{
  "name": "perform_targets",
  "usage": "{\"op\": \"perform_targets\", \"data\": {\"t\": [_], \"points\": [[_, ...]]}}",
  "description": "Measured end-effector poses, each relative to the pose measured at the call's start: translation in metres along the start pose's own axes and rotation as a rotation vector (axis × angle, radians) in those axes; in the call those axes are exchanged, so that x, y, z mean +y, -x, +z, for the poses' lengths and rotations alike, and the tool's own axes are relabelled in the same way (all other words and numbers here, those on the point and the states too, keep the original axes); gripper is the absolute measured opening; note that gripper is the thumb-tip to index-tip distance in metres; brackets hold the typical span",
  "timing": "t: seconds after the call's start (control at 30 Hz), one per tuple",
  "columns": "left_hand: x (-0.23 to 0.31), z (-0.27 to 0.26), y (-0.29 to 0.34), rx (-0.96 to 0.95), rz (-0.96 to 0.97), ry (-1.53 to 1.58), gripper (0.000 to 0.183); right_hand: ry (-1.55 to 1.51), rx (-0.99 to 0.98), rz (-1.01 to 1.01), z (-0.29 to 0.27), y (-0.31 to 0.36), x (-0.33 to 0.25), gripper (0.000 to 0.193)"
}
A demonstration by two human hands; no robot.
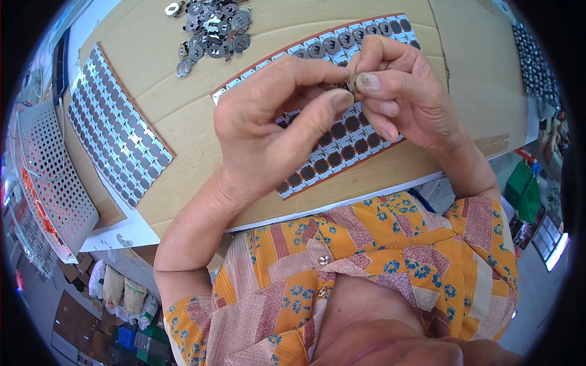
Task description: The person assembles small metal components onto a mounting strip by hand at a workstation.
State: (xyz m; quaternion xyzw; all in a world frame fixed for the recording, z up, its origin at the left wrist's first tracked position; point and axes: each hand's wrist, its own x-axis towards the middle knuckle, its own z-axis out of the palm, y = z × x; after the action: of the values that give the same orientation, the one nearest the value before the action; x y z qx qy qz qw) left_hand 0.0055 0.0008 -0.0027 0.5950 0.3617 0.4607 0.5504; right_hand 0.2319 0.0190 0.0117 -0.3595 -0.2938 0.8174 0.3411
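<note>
My left hand (274, 116) and my right hand (412, 91) meet above a white circuit-board panel (320, 178) with rows of dark round pads. Thumb and finger of each are pinched together on a small metal piece (350, 86). My fingers cover most of it, so its full shape is hidden. Along the panel's far edge, several round silver metal clips (331, 44) sit on the board in a row. Farther back and left lies a loose pile of similar round metal clips (210, 27).
A second board panel (119, 125) lies to the left on the cardboard-covered table (189, 137). Beyond it, at the left edge, stands a white perforated basket (58, 165) with orange things inside. Many small dark metallic parts (537, 64) are at the far right, above a green bin (523, 190).
</note>
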Motion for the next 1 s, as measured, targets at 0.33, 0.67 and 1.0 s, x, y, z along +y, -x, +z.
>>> {"op": "perform_targets", "data": {"t": [0.33,0.67,1.0], "points": [[-0.007,0.006,0.0,-0.101,-0.034,-0.123,0.024,0.691,0.399,-0.304,-0.045,0.008,-0.051,0.018],[-0.01,0.009,-0.004,-0.17,0.1,-0.207,0.031,0.755,0.478,-0.201,-0.058,0.0,-0.057,0.014],[-0.01,0.009,-0.001,-0.164,0.064,-0.211,0.029,1.021,0.42,-0.438,-0.059,-0.002,-0.05,0.01]]}}
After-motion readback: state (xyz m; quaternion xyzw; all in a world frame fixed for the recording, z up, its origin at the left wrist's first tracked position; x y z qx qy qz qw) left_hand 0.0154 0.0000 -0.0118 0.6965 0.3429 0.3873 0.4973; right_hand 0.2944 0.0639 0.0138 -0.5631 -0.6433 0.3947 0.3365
